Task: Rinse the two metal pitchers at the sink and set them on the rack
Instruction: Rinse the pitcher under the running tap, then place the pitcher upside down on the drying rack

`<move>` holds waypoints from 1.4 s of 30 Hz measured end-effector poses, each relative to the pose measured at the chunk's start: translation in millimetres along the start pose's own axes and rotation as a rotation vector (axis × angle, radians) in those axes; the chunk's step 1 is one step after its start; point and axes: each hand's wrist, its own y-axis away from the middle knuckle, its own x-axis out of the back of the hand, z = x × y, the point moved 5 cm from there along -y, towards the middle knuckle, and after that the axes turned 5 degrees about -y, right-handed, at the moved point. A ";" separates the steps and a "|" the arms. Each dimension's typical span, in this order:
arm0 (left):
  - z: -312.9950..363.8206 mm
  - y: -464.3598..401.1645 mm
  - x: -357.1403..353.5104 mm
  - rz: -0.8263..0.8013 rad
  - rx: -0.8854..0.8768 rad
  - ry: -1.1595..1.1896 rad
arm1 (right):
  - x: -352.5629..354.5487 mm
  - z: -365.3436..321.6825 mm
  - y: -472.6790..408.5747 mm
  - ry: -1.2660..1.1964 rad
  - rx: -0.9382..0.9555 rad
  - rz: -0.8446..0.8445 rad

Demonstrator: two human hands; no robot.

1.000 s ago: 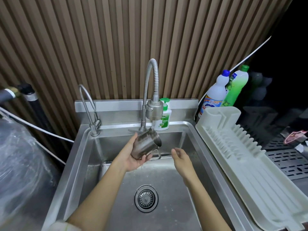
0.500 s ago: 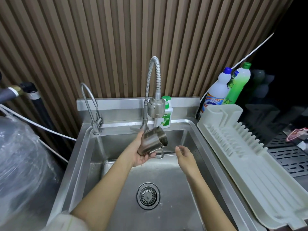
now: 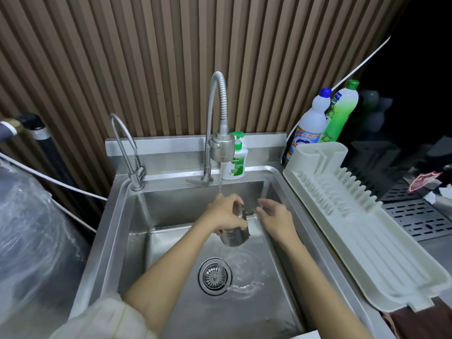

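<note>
Left hand (image 3: 226, 214) is wrapped around one metal pitcher (image 3: 236, 234), tipped mouth-down over the sink (image 3: 171, 241) basin, probably to dump rinse water under the running faucet (image 3: 221, 145). Right hand (image 3: 275, 216) hovers beside it, fingers loose, holding nothing (rack (image 3: 367, 253) has no pitchers yet).

We recorded a brushed stainless-steel sink (image 3: 115, 231) with a ribbed, flexible metal faucet (image 3: 216, 113), and a shiny metal pitcher (image 3: 236, 237), wet and reflective. We noted a matt cream plastic rack (image 3: 381, 263), smooth and ridged, beside glossy plastic bottles (image 3: 315, 118). We listed the wall (image 3: 146, 57) as brown slats of wood-like, matt finish, and crinkled clear plastic wrap (image 3: 31, 236).
</note>
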 end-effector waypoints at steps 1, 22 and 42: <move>4.7 0.3 -0.3 0.012 -0.018 -0.002 | 4.0 1.0 -1.6 -0.005 -0.001 0.016; 78.2 14.5 21.1 0.456 -0.267 -0.100 | 64.1 4.8 28.1 -0.193 0.050 0.488; 142.7 -14.9 -4.2 0.305 -0.312 0.008 | 140.6 52.5 50.3 -0.241 -0.069 0.461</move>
